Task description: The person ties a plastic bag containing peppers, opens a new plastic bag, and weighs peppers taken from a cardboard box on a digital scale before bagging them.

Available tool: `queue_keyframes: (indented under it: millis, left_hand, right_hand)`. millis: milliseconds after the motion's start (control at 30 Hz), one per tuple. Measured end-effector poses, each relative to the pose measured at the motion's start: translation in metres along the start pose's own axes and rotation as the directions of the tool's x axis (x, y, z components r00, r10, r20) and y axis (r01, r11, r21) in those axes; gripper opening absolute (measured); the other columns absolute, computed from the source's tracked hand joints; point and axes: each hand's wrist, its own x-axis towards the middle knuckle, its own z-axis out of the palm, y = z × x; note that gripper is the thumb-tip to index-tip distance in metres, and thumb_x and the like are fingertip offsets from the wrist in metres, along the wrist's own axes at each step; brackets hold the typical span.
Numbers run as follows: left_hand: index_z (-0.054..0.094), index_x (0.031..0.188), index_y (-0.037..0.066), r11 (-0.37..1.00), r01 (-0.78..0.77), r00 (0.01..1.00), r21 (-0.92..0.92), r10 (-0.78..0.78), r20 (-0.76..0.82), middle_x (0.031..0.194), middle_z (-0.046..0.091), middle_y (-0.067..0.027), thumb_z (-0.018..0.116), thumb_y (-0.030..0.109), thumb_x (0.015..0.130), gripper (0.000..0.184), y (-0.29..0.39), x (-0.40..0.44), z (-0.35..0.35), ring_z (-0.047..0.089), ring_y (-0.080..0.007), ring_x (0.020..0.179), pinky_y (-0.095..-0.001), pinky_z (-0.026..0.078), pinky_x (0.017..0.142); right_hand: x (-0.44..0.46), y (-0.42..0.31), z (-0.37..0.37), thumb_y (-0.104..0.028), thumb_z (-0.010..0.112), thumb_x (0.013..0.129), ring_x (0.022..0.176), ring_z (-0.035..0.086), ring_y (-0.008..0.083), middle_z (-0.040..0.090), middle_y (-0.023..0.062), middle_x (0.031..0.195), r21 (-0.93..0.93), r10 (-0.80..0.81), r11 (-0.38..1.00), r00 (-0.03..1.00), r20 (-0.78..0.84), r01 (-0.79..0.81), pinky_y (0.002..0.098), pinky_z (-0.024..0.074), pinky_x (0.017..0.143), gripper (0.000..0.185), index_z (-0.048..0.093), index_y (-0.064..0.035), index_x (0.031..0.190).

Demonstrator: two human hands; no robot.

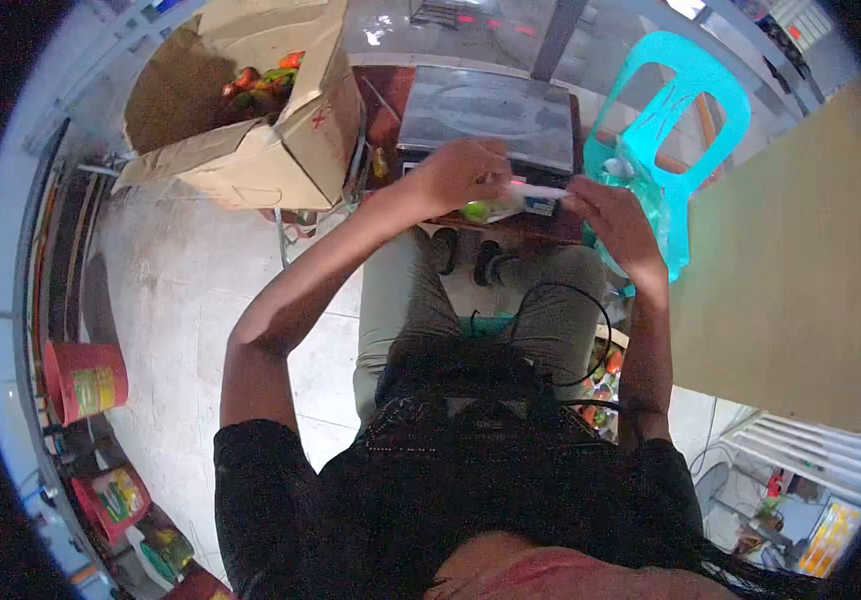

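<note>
A twisted strip of thin whitish plastic [538, 190], apparently part of a plastic bag, is stretched between my two hands. My left hand [462, 178] pinches its left end, and my right hand [615, 218] grips the other end with closed fingers. Just below the strip a light green item [475, 210] shows, partly hidden; its kind cannot be made out. Both hands are above the front edge of a weighing scale with a flat metal platform [485, 110]. A small display [540, 206] shows under the strip.
A cardboard box [310, 150] holding red and green peppers [265, 88] stands at the upper left. On the right are a turquoise plastic chair [695, 150] with a green plastic bag [635, 205] and a wooden board [790, 270]. Red buckets [87, 380] line the left side.
</note>
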Motion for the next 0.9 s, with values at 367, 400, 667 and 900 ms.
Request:
queue_keyframes:
  millis: [367,400,667,900]
  left_hand:
    - [0.064,0.087,0.008,0.557,0.232,0.934,-0.797,-0.355,0.024,0.083,0.059,0.0031,0.069,0.024,0.083,0.017,0.034,0.008,-0.004,0.052,-0.0075,0.080,-0.0244,0.041,0.074]
    - [0.064,0.086,0.008,0.501,0.236,0.914,-0.833,-0.404,0.016,0.083,0.059,0.0042,0.069,0.024,0.083,0.017,0.030,0.011,0.003,0.051,-0.0064,0.080,-0.0235,0.041,0.074]
    - [0.062,0.076,0.003,0.551,0.124,0.597,-0.825,-0.706,-0.382,0.067,0.054,0.0040,0.070,0.018,0.082,0.019,-0.042,-0.017,0.090,0.047,-0.0047,0.063,-0.0219,0.039,0.057]
    - [0.062,0.078,0.000,0.826,0.370,0.565,-0.424,-0.563,-0.603,0.070,0.057,-0.0032,0.070,0.018,0.080,0.020,-0.040,-0.041,0.103,0.050,-0.0083,0.064,-0.0245,0.041,0.059]
  right_hand:
    - [0.032,0.107,0.163,-0.025,0.051,0.092,0.092,0.063,0.0315,0.063,0.0114,0.109,0.335,0.076,0.942,0.968,-0.239,0.009,0.0420,0.0497,0.083,0.034,0.056,-0.0046,0.118]
    - [0.028,0.097,0.200,-0.024,0.050,0.092,0.093,0.063,0.0311,0.062,0.0097,0.112,0.409,0.058,0.906,0.929,-0.366,0.105,0.0429,0.0495,0.083,0.034,0.055,-0.0054,0.120]
    - [0.006,-0.002,0.216,-0.020,0.047,0.095,0.082,0.060,0.0261,0.063,0.0138,0.092,0.642,0.264,0.748,0.963,-0.057,-0.167,0.0370,0.0436,0.071,0.022,0.055,-0.0008,0.102]
    - [0.008,-0.020,0.115,-0.021,0.051,0.094,0.079,0.057,0.0322,0.060,0.0164,0.090,0.222,0.232,0.951,0.972,-0.045,-0.217,0.0407,0.0442,0.072,0.024,0.053,0.0027,0.095]
